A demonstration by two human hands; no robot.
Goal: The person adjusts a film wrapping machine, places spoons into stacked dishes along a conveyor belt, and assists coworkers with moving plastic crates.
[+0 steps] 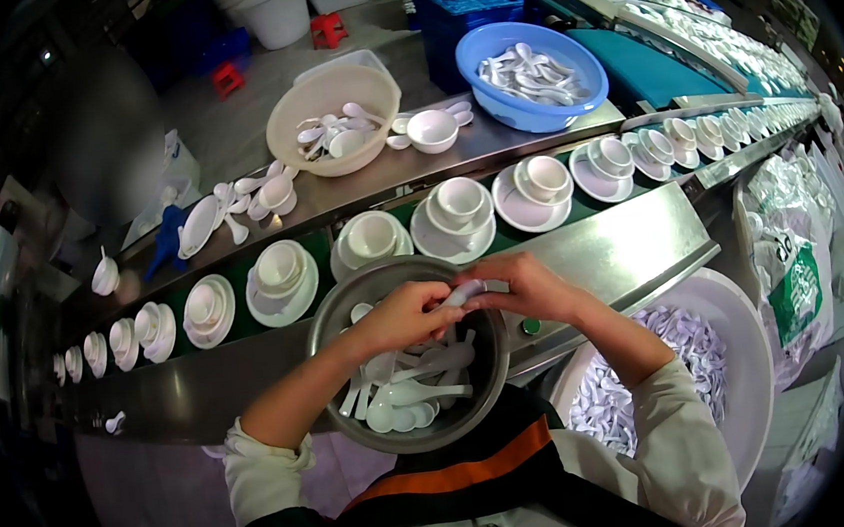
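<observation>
Over the grey metal basin, both hands meet on one white soup spoon. My left hand is closed round one end of the spoon, its fingers partly hiding it. From the other side, my right hand pinches the spoon between thumb and fingers. More white spoons lie loose in the basin below my hands. Just beyond the basin, a white bowl sits on a saucer, in a row of similar stacked sets on the green conveyor belt.
A cream basin and a blue basin, both with spoons, stand on the ledge behind the belt. Between them is a bowl. At lower right, a large white tub holds many wrapped spoons beside plastic sacks.
</observation>
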